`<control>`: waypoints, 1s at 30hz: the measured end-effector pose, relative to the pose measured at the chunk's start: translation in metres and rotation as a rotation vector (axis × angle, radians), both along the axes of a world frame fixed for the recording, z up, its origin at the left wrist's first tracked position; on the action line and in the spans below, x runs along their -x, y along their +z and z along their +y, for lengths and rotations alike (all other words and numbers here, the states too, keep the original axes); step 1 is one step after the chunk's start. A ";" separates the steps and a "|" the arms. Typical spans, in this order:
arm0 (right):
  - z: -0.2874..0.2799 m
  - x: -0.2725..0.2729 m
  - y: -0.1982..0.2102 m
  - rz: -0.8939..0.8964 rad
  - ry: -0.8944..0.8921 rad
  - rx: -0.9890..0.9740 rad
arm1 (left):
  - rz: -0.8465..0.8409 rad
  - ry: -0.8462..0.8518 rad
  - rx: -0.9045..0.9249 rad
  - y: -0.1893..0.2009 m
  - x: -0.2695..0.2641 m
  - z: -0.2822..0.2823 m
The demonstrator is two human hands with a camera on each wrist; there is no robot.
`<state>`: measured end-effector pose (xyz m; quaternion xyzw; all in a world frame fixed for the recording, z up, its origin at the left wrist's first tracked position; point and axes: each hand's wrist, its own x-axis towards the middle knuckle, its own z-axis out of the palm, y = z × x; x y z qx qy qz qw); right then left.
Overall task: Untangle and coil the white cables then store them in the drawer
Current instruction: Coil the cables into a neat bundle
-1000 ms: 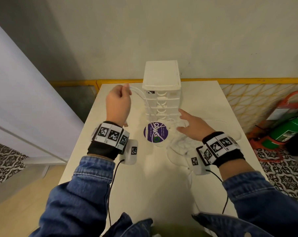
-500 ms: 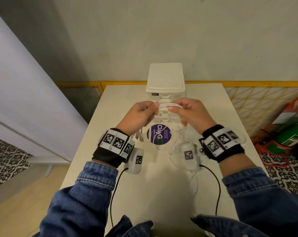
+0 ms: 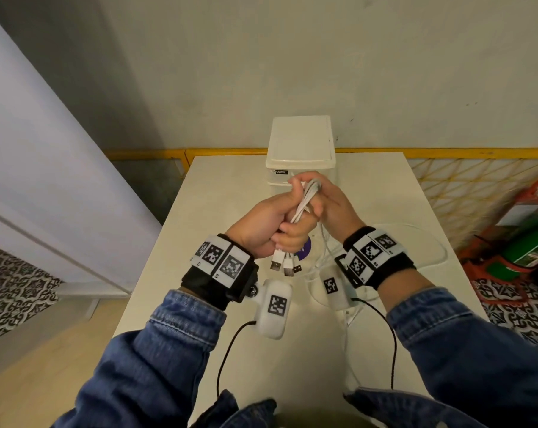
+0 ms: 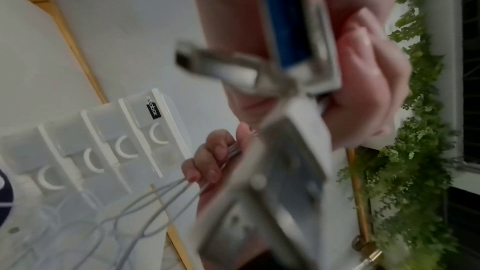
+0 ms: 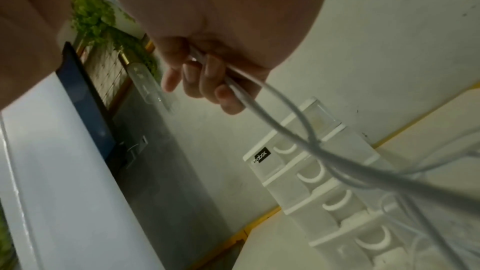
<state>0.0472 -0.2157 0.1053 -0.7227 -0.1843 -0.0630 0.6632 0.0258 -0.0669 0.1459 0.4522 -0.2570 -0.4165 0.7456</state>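
Denim sleeves framed the scene from the head view, each wrist strapped with a black band carrying square printed markers. On the left, the left hand [image 3: 263, 222] was clenched around a bundle of white cables [image 3: 304, 200], its fingers [image 3: 292, 237] curled round the strands, and three USB plugs [image 3: 284, 264] hung just below those fingers. Immediately to the right and touching it, the right hand [image 3: 332, 200] grasped the same bundle higher up, its fingers [image 5: 207, 81] wrapped round the strands in the right wrist view. From beneath the right fingers the loose lengths of cable [image 3: 326, 248] dropped to the counter [image 3: 224, 211] and spread in slack loops [image 3: 428, 242] further right of the hands. Just beyond both sets of fingers stood the white drawer unit [image 3: 300, 143], its stacked drawers [image 5: 306, 174] all closed, each with a crescent handle. A purple round label [image 3: 304, 250] showed partly under the hands; what it sat on could not be made out. Far right of the fingers, off the counter, lay a green cylinder [image 3: 530, 245].
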 end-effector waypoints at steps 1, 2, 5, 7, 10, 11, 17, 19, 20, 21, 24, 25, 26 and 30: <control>0.001 0.000 0.000 0.008 -0.003 -0.003 | 0.014 -0.002 0.027 0.001 0.001 -0.001; 0.001 0.000 0.000 0.023 -0.001 -0.009 | 0.025 0.000 0.055 0.002 0.002 -0.001; 0.004 -0.002 -0.013 0.140 -0.057 0.053 | 0.074 0.081 0.182 0.004 0.001 -0.004; 0.008 0.000 -0.033 0.178 -0.085 0.147 | 0.126 0.209 0.270 0.005 -0.003 -0.007; 0.017 0.015 -0.052 0.085 -0.092 0.475 | 0.156 0.419 0.349 0.004 -0.012 -0.005; 0.022 0.020 -0.053 0.057 -0.095 0.541 | 0.161 0.485 0.378 0.004 -0.015 -0.003; 0.031 0.038 -0.072 0.072 0.004 0.562 | 0.023 0.871 0.419 0.014 -0.034 0.013; 0.027 0.040 -0.081 -0.046 0.001 0.622 | -0.063 1.023 0.389 0.017 -0.038 0.021; 0.025 0.040 -0.082 -0.070 0.007 0.631 | -0.102 1.103 0.369 0.016 -0.039 0.025; 0.024 0.040 -0.081 -0.078 0.020 0.640 | -0.145 1.180 0.338 0.013 -0.041 0.029; 0.020 0.039 -0.073 -0.111 0.061 0.667 | -0.334 1.341 0.112 -0.003 -0.044 0.036; 0.018 0.040 -0.069 -0.134 0.057 0.657 | -0.415 1.349 -0.015 -0.010 -0.044 0.037; 0.015 0.041 -0.064 -0.157 0.047 0.632 | -0.504 1.324 -0.172 -0.015 -0.044 0.038; 0.004 0.035 -0.039 -0.204 -0.042 0.558 | -0.695 0.942 -0.784 -0.037 -0.038 0.030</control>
